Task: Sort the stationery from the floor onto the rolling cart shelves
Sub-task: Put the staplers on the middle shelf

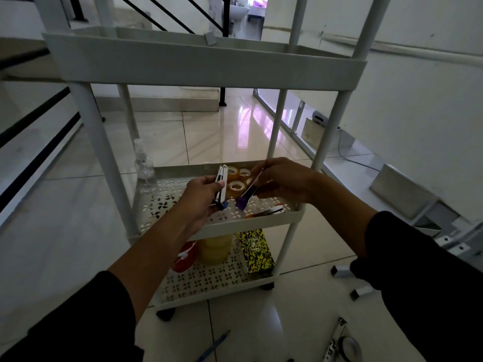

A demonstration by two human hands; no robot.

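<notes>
1. While both hands hover over the middle shelf [274, 222] of the cart [203, 61], a metal stapler with a blue end [220, 188] is clamped in the fingers of the left hand [201, 197], and one with a purple end [247, 195] is pinched in the right hand [285, 182].
2. A collision is judged likely, since the two coloured ends are held just beside each other.
3. The tape rolls [237, 180] beneath could be knocked if either stapler is dropped.
4. An orange-ended stapler [266, 212] lies by the front rim and could be nudged over it.
5. Open shelf is seen at the left, near a clear bottle [145, 168].
6. The wrists are flanked by the cart posts, so room for withdrawal is narrow.
7. More stationery is left on the floor [300, 309], at lower right.
</notes>
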